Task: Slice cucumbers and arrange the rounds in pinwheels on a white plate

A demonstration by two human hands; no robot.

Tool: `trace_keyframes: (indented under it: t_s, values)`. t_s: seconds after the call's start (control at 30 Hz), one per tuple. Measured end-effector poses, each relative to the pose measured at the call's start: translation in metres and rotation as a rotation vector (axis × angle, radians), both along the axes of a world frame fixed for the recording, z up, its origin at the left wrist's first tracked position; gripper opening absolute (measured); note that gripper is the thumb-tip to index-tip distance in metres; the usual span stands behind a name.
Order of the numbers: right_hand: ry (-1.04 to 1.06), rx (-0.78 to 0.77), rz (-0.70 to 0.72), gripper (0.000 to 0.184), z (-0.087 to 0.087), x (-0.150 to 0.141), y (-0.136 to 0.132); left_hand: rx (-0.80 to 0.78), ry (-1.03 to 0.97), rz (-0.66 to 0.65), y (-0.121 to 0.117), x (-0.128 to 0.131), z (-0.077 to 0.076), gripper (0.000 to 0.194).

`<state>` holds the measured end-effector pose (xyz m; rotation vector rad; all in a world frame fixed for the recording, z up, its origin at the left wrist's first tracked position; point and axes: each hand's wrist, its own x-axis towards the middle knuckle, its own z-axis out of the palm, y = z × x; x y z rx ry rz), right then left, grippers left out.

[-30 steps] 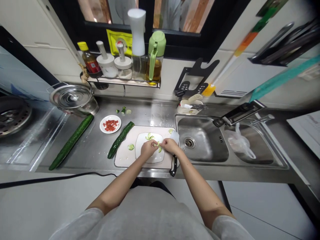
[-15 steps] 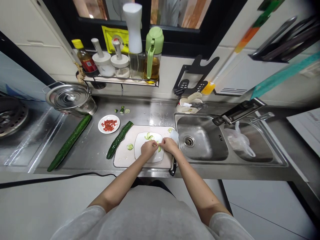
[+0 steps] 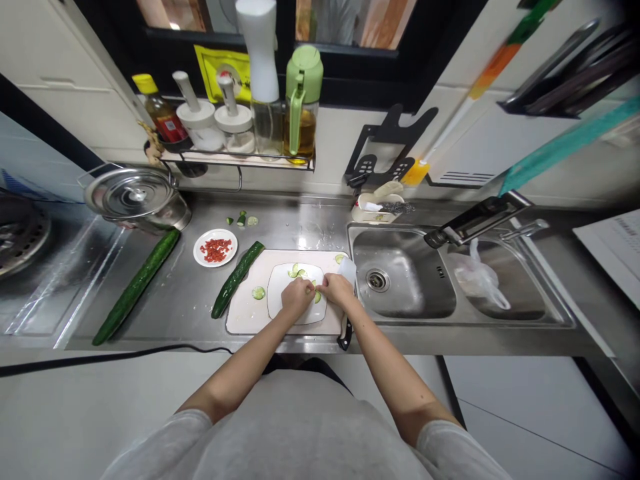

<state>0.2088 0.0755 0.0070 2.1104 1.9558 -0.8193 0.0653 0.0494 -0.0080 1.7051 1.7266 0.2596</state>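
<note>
Over the right side of a white plate (image 3: pixel 280 308), my left hand (image 3: pixel 298 297) and my right hand (image 3: pixel 336 289) meet fingertip to fingertip. Both are closed in a pinch around what looks like a small cucumber slice, mostly hidden by the fingers. Several thin cucumber slices (image 3: pixel 296 271) lie on the plate, one beneath my fingertips. The plate rests on a pale cutting board (image 3: pixel 245 320). A cucumber piece (image 3: pixel 259 293) sits on the board left of the plate, another (image 3: pixel 340 259) at its upper right. Beside my right wrist is a knife (image 3: pixel 345 333), its black handle toward me.
A cut cucumber (image 3: pixel 237 280) leans on the board's left edge; a longer whole one (image 3: pixel 136 288) lies further left. Behind are a small dish (image 3: pixel 215 261) of chopped red bits, cucumber ends (image 3: pixel 242 219) and a lidded steel pot (image 3: pixel 137 197). To the right is a double sink (image 3: pixel 405 280).
The view has shifted slightly. My hands stay pinched together over the plate, with only small finger movement; the other things keep their places.
</note>
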Motion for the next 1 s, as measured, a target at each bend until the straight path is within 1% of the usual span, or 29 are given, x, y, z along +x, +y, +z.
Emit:
trace_keyframes:
  t_s: [0.2, 0.3, 0.4, 0.47, 0.57, 0.77, 1.0]
  values:
    - [0.01, 0.017, -0.022, 0.024, 0.0, 0.002, -0.001, 0.032, -0.013, -0.008, 0.0, 0.0, -0.003, 0.014]
    - [0.045, 0.037, -0.034, 0.021, 0.002, 0.006, -0.002, 0.027, -0.021, -0.005, 0.001, 0.001, -0.005, 0.013]
    - [0.079, 0.075, -0.097, 0.017, 0.006, 0.013, -0.005, 0.006, -0.041, 0.011, 0.001, 0.0, -0.004, 0.012]
    - [0.098, 0.103, -0.139, 0.017, 0.006, 0.017, -0.008, 0.0, -0.061, 0.023, 0.002, -0.001, -0.003, 0.012]
    - [0.111, 0.126, -0.162, 0.018, 0.005, 0.019, -0.014, 0.002, -0.097, 0.037, 0.003, -0.002, -0.002, 0.012]
    - [0.06, 0.106, -0.146, 0.019, 0.004, 0.009, -0.024, -0.014, -0.133, 0.058, 0.005, 0.0, -0.004, 0.01]
    - [-0.036, 0.082, -0.125, 0.02, 0.003, -0.003, -0.023, -0.053, -0.041, 0.036, 0.006, 0.003, -0.005, 0.013]
